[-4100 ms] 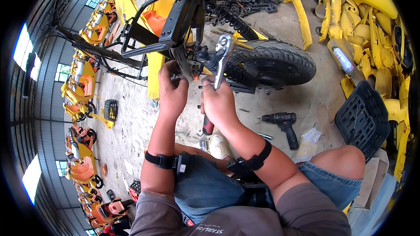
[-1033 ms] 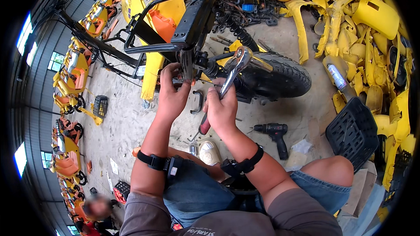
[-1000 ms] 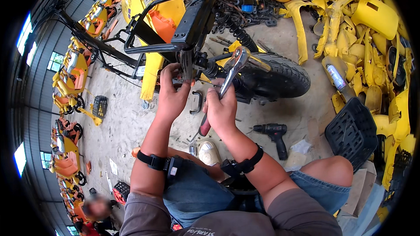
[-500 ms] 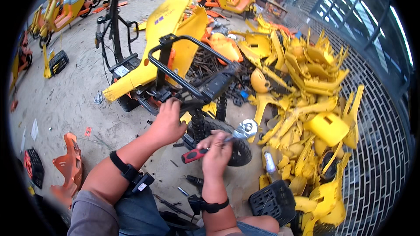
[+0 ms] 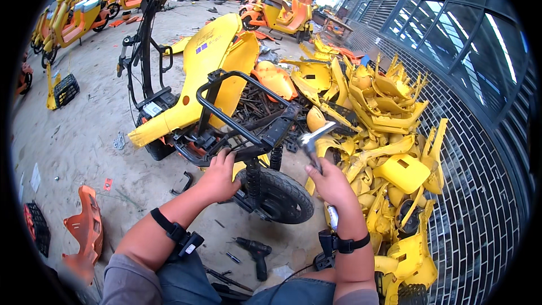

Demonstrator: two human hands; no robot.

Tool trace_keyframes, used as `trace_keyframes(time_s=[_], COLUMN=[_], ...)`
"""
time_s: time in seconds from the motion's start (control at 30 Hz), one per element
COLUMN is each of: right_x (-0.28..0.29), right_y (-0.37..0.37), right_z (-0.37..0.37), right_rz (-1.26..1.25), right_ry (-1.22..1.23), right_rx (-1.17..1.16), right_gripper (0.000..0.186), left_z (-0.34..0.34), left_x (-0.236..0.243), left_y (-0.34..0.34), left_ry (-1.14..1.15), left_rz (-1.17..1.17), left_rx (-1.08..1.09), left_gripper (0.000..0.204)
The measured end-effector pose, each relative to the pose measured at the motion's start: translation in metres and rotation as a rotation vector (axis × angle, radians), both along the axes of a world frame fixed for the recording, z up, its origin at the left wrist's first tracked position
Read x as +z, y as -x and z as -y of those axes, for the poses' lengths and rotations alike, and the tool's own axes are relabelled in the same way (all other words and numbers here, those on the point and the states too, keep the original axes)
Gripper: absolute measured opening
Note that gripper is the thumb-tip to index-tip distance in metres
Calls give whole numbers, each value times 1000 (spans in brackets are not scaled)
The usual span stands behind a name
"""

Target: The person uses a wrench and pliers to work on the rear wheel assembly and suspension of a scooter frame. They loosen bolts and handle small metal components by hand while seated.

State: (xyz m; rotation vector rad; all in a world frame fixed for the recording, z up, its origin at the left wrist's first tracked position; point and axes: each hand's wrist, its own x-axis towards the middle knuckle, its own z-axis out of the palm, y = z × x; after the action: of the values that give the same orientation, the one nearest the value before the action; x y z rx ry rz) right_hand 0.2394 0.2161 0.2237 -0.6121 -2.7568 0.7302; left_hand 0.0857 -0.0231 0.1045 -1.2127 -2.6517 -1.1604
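A partly stripped scooter (image 5: 248, 135) with a black frame and yellow body panels stands in front of me. My left hand (image 5: 219, 178) has its fingers curled over the dark frame below the rear rack, just above the wheel (image 5: 279, 196). Off to the right of that wheel, my right hand (image 5: 333, 183) grips a hammer (image 5: 310, 144) by its handle, raised with the silver head up. The head is blurred by motion, and my palm covers most of the handle.
A heap of yellow plastic panels (image 5: 389, 164) fills the right side, by a brick wall (image 5: 468, 214). On the floor near my knees lies a cordless drill (image 5: 257, 254). An orange panel (image 5: 87, 226) lies at the left. Rows of scooters (image 5: 73, 20) stand far back.
My right hand has swung right and up with the hammer, away from the wheel. The drill is now in fuller view. My left hand remains at the frame.
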Motion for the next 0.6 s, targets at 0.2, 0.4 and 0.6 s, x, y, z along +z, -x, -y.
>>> trace_keyframes(time_s=[0.2,0.4,0.6], right_x=[-38,-89,-105], right_y=[-7,6,27], right_z=[-12,-12,-17], right_rz=[502,357,105], right_ry=[-502,-297,-296], right_rx=[35,-29,93], right_gripper=[29,27,18], left_z=[-10,-3,-9], left_x=[-8,-5,-12], left_y=[-10,-20,-22], left_ry=[-35,26,59], left_rz=[-16,-35,-70], left_rx=[-13,-30,-9], left_gripper=[76,75,73])
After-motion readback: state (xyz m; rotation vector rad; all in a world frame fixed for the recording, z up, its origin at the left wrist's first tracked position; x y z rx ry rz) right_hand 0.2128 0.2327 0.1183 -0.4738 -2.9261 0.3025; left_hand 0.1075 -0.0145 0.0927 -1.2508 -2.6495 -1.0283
